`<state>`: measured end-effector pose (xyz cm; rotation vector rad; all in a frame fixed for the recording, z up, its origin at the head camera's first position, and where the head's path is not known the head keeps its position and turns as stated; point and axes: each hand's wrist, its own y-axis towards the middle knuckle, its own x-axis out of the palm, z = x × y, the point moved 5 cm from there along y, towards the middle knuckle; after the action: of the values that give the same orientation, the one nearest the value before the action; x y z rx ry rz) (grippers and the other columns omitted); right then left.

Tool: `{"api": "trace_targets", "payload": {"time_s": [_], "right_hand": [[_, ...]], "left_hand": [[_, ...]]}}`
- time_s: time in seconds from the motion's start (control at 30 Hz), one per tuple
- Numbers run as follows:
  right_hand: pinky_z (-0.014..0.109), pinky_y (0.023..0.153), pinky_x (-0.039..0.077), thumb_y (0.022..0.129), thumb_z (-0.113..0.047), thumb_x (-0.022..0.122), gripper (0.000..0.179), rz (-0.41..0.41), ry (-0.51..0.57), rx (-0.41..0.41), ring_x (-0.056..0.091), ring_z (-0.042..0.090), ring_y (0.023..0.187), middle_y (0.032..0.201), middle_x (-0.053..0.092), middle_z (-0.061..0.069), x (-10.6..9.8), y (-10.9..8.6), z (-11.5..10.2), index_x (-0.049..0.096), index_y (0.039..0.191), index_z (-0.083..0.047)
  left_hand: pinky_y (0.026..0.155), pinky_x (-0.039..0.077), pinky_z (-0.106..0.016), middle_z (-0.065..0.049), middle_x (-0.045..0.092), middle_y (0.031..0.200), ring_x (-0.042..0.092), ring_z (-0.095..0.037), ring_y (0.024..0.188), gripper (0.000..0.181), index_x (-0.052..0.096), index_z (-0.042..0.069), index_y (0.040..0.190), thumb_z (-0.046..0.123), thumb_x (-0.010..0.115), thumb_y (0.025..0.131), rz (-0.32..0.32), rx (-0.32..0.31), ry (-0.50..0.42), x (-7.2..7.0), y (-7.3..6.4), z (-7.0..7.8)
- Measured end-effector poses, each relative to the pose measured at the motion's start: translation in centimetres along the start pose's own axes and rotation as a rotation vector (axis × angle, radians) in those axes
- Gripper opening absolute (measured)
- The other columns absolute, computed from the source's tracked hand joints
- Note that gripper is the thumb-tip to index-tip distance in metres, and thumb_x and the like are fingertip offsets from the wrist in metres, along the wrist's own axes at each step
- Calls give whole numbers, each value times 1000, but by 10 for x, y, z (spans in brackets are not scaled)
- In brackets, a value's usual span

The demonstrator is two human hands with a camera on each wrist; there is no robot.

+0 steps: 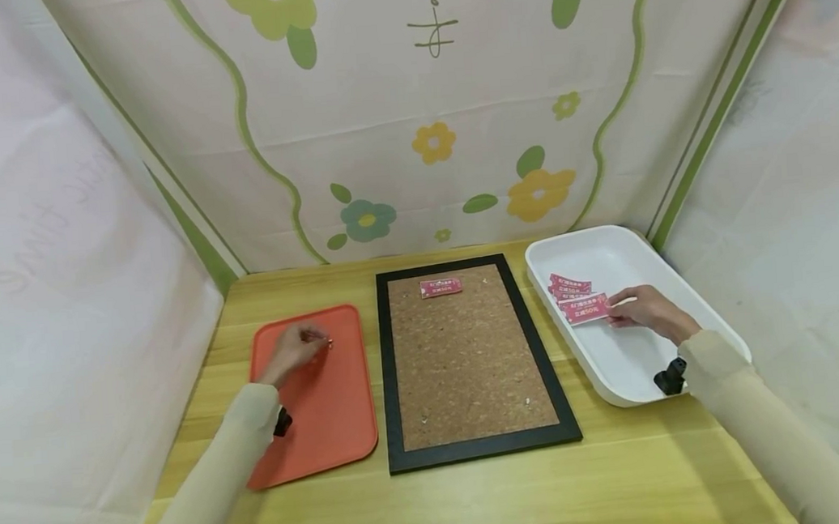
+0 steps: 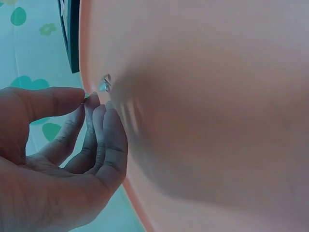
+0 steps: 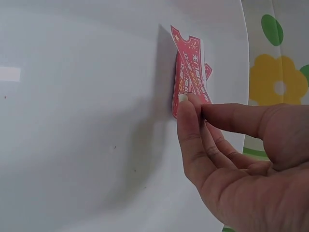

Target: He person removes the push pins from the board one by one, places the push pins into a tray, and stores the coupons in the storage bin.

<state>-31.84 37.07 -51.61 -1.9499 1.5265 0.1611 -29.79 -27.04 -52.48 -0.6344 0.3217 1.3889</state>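
Note:
My left hand [image 1: 297, 350] is over the orange-red tray [image 1: 337, 438], thumb and fingertips together. In the left wrist view a tiny dark, pin-like thing [image 2: 85, 101] shows between these fingertips, mostly hidden. Just beyond them, small clear pushpins [image 2: 105, 83] lie on the tray. My right hand [image 1: 642, 311] pinches a pink paper coupon [image 1: 585, 309] by its right end, over the white bin [image 1: 639, 368]. More pink coupons [image 1: 567, 284] lie fanned behind it, partly covered. In the right wrist view the held coupon [image 3: 190, 60] tilts up across the others.
Between tray and bin lies a black-framed cork board [image 1: 470, 356]. One pink coupon [image 1: 441, 287] is near its top edge, and small pins [image 1: 527, 401] dot the cork near the corners. The wooden table [image 1: 465, 502] meets patterned cloth walls [image 1: 399, 174] behind and at both sides.

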Motion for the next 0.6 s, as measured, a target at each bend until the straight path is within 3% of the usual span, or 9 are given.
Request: {"api": "trace_targets", "payload": {"time_s": [0.13, 0.6], "right_hand": [[28, 84, 63, 105, -2, 54, 48, -15, -7, 6, 73, 8, 82, 98, 75, 13, 0, 0, -2, 39, 140, 29], [27, 78, 64, 102, -1, 60, 43, -45, -40, 93, 74, 10, 77, 92, 76, 14, 3, 5, -1, 45, 132, 26]], "left_hand": [[70, 58, -39, -28, 71, 120, 68, -36, 88, 25, 71, -5, 122, 11, 60, 105, 9, 8, 29, -3, -1, -2], [65, 52, -35, -24, 72, 112, 63, -22, 74, 24, 73, -1, 121, 8, 61, 103, 24, -73, 71, -6, 1, -14]]}}
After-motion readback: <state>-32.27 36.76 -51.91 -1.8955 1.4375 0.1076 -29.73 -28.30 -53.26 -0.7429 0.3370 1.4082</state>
